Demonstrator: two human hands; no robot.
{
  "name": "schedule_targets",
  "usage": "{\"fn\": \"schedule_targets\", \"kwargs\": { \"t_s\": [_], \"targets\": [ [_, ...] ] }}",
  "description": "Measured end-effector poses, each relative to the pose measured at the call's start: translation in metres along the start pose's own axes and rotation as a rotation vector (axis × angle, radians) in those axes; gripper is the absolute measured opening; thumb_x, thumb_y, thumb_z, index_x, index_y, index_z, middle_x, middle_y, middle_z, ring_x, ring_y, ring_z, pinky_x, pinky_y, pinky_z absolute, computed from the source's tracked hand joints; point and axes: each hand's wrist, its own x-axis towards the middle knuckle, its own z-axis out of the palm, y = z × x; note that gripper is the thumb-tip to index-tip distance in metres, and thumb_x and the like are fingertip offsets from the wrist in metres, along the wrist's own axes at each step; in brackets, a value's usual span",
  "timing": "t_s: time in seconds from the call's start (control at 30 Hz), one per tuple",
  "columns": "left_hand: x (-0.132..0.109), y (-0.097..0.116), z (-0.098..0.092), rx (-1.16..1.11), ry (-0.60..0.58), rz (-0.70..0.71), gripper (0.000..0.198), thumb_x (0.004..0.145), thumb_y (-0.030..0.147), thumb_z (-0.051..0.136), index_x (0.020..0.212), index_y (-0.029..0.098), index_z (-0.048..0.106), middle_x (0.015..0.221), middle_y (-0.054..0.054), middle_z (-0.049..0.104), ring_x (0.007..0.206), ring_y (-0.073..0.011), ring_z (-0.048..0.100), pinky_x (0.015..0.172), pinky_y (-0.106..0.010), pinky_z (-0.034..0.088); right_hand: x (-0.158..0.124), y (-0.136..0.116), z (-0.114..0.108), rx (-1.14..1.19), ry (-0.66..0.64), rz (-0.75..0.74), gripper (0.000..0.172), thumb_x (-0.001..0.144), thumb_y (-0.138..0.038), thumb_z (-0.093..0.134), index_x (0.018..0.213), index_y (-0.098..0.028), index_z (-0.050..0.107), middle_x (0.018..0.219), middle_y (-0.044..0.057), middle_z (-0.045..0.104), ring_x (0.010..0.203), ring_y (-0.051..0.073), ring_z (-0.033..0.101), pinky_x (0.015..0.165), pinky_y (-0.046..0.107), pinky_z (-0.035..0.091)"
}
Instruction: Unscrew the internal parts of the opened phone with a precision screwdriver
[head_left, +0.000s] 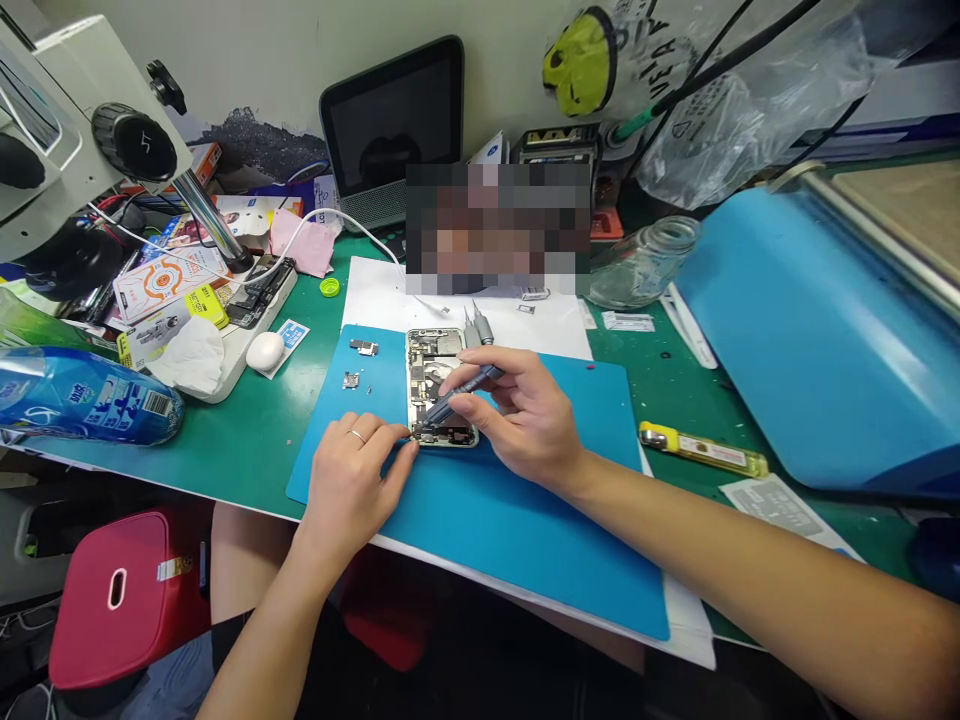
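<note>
An opened smartphone [417, 385] with bare inner parts lies on the blue work mat [517, 540]. My right hand [532, 415] grips a grey precision screwdriver [457, 395], slanted across the phone, its tip at the lower left of the inside. At the phone's lower left corner, the fingertips of my left hand [356, 470] are drawn together on its edge; a ring is on one finger. Two more grey screwdrivers [478, 325] lie just above the phone. Left of it rest a small metal part [364, 348], a square part [351, 380] and tiny pieces.
A microscope [97, 130] overhangs the left side, above boxes and a blue packet [90, 395]. A white earbud case [265, 351] sits nearby. Rightward are a yellow cutter [705, 450], a glass jar [645, 265] and a large blue-covered object [810, 340]. A dark-screened device [397, 120] stands behind.
</note>
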Motion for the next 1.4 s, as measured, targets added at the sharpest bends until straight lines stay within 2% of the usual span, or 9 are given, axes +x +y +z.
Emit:
{"fn": "schedule_targets", "kwargs": {
  "t_s": [0.17,0.43,1.07,1.4],
  "targets": [
    [0.0009,0.0001,0.0001,0.002,0.005,-0.001,0.013,0.103,0.027,0.057,0.1,0.019,0.067,0.087,-0.004,0.067,0.079,-0.0194,0.057,0.072,-0.035,0.044,0.0009,-0.001,0.0003,-0.012,0.002,0.01,0.03,0.096,-0.031,0.069,0.123,-0.027,0.057,0.093,0.001,0.071,0.081,0.014,0.071,0.067,0.027,0.062],
    [0.0005,0.0002,0.0001,-0.004,0.003,-0.003,0.011,0.102,0.026,0.059,0.102,0.019,0.067,0.087,-0.004,0.067,0.078,-0.0189,0.056,0.072,-0.034,0.043,0.0005,-0.0001,0.0004,0.011,0.014,-0.016,0.033,0.095,-0.024,0.07,0.124,-0.029,0.057,0.094,-0.001,0.07,0.082,0.013,0.071,0.069,0.025,0.061],
    [0.0004,-0.0002,-0.0002,0.0,0.013,0.013,0.01,0.102,0.024,0.06,0.099,0.018,0.067,0.087,-0.003,0.067,0.078,-0.0188,0.054,0.071,-0.034,0.041,0.0004,-0.0012,0.0008,0.01,0.023,-0.028,0.032,0.095,-0.025,0.07,0.124,-0.028,0.057,0.093,0.001,0.07,0.08,0.013,0.07,0.066,0.023,0.062],
    [0.0,-0.0013,0.0013,0.0,0.017,0.017,0.011,0.102,0.023,0.058,0.099,0.018,0.067,0.086,-0.003,0.066,0.078,-0.0187,0.054,0.072,-0.035,0.041,-0.0014,-0.0005,-0.0005,0.059,0.017,-0.005,0.04,0.093,-0.018,0.072,0.129,-0.031,0.058,0.093,-0.001,0.069,0.079,0.01,0.068,0.069,0.019,0.061]
  ]
}}
